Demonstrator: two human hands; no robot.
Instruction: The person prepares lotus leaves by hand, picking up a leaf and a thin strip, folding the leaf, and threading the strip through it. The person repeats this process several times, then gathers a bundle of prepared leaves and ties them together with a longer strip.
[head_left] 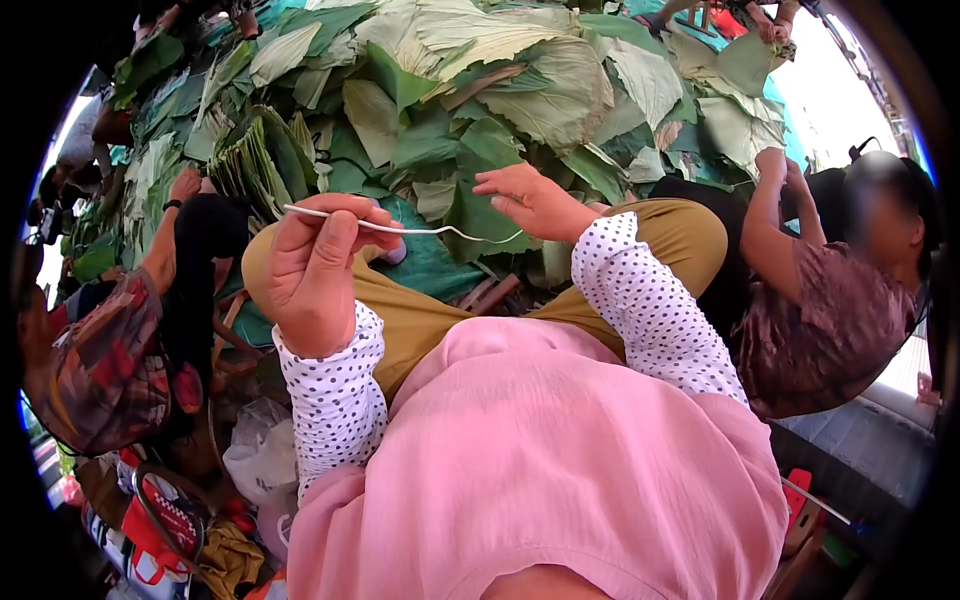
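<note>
My left hand (325, 265) is closed, pinching a thin white wire (430, 231) between thumb and fingers. One straight, stiff-looking end of it sticks out to the left of the fingertips. The other end runs to the right, bends in a wave and stops just below my right hand (537, 202). That hand is held out over my lap with its fingers stretched and the thumb apart; whether it touches the wire I cannot tell. Beyond both hands lies a heap of large green and pale dried leaves (540, 90). A folded stack of leaves (262, 170) stands to the left.
A person (830, 290) sits close on my right, and another person (110, 370) on my left. More hands show at the heap's far edge. A white plastic bag (262, 450) and a red bag (160, 530) lie at my lower left. Green sheeting (430, 260) is under the leaves.
</note>
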